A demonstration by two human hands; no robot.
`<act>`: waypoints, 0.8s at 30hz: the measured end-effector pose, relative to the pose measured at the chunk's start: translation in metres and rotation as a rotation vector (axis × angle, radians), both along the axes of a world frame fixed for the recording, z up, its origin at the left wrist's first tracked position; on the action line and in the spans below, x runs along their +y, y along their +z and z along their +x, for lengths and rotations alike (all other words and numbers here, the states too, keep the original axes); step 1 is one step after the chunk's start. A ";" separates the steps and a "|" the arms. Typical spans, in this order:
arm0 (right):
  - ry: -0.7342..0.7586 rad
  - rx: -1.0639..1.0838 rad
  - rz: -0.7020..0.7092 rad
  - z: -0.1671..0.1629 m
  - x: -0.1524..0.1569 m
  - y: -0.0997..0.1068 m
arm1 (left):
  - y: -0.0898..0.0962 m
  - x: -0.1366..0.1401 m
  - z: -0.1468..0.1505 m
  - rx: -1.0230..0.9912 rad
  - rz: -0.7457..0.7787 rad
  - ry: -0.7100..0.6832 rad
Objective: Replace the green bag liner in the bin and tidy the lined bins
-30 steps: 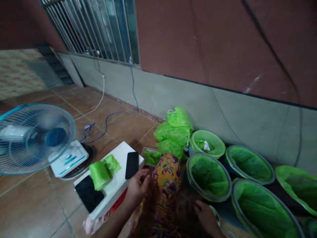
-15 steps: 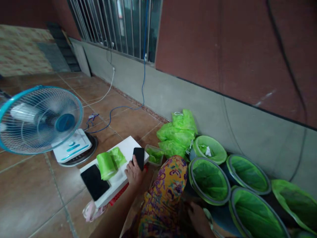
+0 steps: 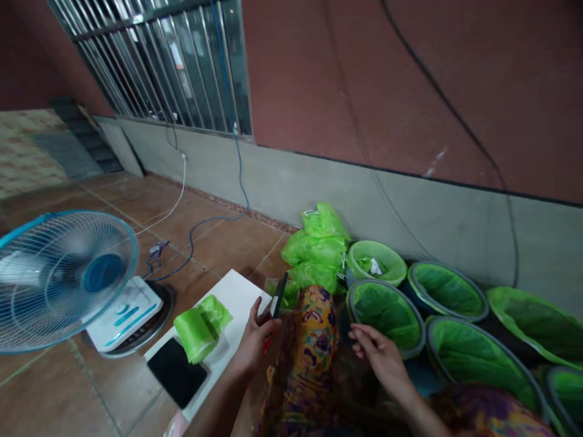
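My left hand grips a dark smartphone, which is tipped up on edge beside a white box-like stand. On that stand lie a roll of bright green mesh material and a black flat tablet-like panel. My right hand hovers by the nearest green-lined bin, its thumb and fingers pinched together. Whatever may be between those fingers is too small or hidden to see. Between both hands is my knee in patterned yellow cloth.
Several bins with green mesh liners stand at the right along the wall. Filled green bags are piled behind a small clear tub. A blue fan stands at left; a blue cable crosses the tiled floor.
The smartphone lay face up on the white stand under my left fingers; now my left hand has it tilted up. My right hand has risen from low beside my leg. The view has shifted.
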State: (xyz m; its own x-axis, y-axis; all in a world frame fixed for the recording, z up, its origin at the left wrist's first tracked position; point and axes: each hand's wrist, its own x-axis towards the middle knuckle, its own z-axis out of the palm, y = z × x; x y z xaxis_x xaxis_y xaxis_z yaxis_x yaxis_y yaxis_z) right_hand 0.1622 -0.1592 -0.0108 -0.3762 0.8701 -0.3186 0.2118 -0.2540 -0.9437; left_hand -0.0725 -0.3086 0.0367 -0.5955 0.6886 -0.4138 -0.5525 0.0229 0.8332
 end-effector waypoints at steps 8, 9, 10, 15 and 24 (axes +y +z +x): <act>0.089 0.661 -0.415 -0.050 -0.035 0.055 | -0.002 0.006 0.068 0.718 0.012 -0.358; 0.097 0.711 -0.466 -0.048 -0.035 0.054 | -0.008 0.006 0.075 0.803 -0.017 -0.373; 0.096 0.751 -0.512 -0.044 -0.034 0.052 | -0.013 0.006 0.081 0.853 -0.039 -0.387; 0.043 0.847 -0.693 -0.016 -0.032 0.039 | -0.019 0.003 0.093 0.496 0.011 -0.486; 0.133 0.816 -0.697 -0.014 -0.028 0.052 | -0.015 0.021 0.077 -0.662 0.148 -0.866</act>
State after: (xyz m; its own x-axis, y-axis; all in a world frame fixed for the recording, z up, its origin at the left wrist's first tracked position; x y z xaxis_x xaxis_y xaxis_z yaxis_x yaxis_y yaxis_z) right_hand 0.1481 -0.1868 0.0415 -0.7773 0.5305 -0.3380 -0.3496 -0.8111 -0.4690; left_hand 0.0041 -0.2874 0.0213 0.4222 0.8352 -0.3524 -0.7362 0.5428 0.4043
